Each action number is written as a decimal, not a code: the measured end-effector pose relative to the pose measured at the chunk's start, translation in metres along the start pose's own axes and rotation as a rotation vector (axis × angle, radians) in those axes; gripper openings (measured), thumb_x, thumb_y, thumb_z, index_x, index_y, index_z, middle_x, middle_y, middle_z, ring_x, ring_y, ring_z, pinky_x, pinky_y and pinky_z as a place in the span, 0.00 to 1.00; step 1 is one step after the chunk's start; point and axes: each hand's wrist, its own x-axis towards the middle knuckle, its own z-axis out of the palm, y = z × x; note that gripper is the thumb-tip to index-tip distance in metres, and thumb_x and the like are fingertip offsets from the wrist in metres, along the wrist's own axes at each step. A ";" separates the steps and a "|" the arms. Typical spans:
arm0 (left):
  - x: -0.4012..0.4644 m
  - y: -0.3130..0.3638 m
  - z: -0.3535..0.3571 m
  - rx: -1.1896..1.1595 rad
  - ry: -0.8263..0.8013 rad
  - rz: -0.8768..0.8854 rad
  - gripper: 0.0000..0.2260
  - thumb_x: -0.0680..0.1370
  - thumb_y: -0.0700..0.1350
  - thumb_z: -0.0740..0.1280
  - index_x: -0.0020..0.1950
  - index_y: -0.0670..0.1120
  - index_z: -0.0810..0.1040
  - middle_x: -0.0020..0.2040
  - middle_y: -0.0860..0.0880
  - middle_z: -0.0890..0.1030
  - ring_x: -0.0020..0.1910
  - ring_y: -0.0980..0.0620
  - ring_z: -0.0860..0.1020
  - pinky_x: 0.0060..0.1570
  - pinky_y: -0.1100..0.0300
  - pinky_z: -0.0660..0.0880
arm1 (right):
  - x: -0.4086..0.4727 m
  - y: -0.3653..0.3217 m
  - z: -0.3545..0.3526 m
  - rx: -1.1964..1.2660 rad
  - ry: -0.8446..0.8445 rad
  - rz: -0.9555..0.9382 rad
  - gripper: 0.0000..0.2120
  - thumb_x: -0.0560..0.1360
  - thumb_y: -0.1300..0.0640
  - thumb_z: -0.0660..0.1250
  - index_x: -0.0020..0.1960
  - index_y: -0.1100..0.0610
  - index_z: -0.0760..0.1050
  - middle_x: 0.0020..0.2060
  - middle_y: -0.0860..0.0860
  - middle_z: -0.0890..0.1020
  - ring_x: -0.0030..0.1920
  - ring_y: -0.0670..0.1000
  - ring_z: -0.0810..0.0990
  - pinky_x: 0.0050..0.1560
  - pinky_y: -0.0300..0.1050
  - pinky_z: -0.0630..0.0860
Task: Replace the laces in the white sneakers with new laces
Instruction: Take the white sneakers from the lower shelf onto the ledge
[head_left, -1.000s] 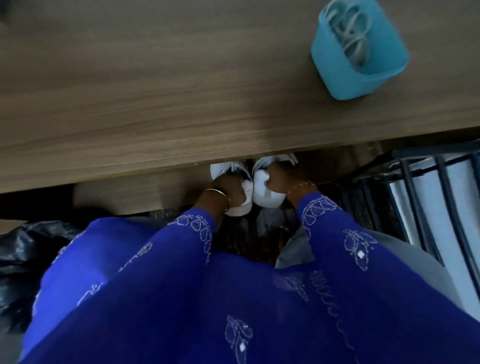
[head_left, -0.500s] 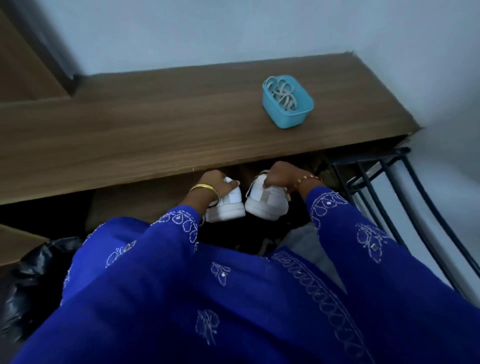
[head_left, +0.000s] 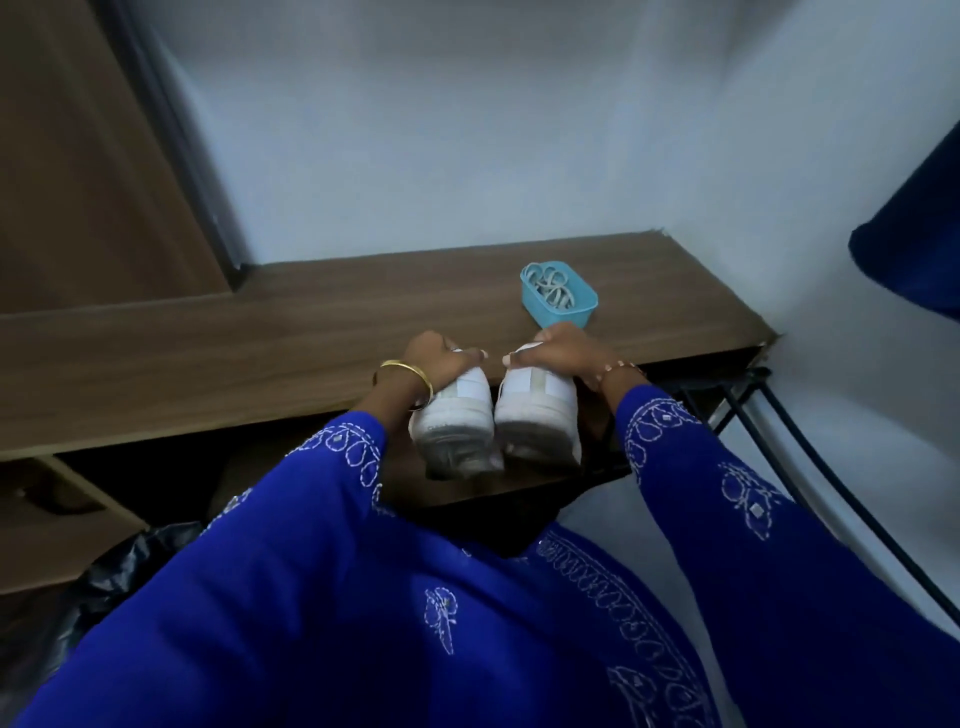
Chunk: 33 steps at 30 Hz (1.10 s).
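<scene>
A home corner: wooden shelf, wardrobe door, plain wall.

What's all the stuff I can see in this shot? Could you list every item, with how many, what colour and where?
white sneakers: two, white with grey soles, side by side, heels toward the camera, held at the front edge of the shelf
laces: a loose bundle, pale, inside the tub; count cannot be told
tub: one, light blue, on the shelf behind the right hand
shelf: one, brown wood grain, against the wall
black metal rack: one, right of the shelf
black bag: one, lower left
gold bangle: one, left wrist
bead bracelet: one, right wrist
sleeves: two, blue with white embroidery
left hand: gripping the left sneaker
right hand: gripping the right sneaker
</scene>
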 end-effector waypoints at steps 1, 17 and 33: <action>0.000 0.002 -0.005 -0.022 0.005 0.010 0.23 0.74 0.52 0.68 0.23 0.46 0.66 0.24 0.49 0.67 0.26 0.51 0.66 0.28 0.59 0.61 | 0.000 -0.005 -0.002 0.034 0.003 -0.009 0.15 0.66 0.51 0.76 0.36 0.59 0.72 0.34 0.53 0.74 0.35 0.50 0.72 0.34 0.41 0.67; 0.000 0.048 -0.126 -0.181 0.191 0.076 0.22 0.74 0.52 0.67 0.25 0.46 0.62 0.26 0.47 0.65 0.26 0.49 0.65 0.33 0.58 0.63 | 0.005 -0.115 -0.045 0.123 -0.008 -0.202 0.21 0.65 0.50 0.77 0.28 0.54 0.65 0.27 0.50 0.69 0.29 0.48 0.69 0.32 0.39 0.65; 0.091 0.001 -0.158 0.053 0.205 0.229 0.17 0.65 0.53 0.61 0.42 0.41 0.76 0.38 0.46 0.75 0.38 0.49 0.71 0.34 0.61 0.65 | 0.136 -0.126 0.004 -0.054 0.163 -0.382 0.11 0.67 0.57 0.76 0.41 0.64 0.79 0.33 0.51 0.74 0.39 0.49 0.73 0.33 0.35 0.64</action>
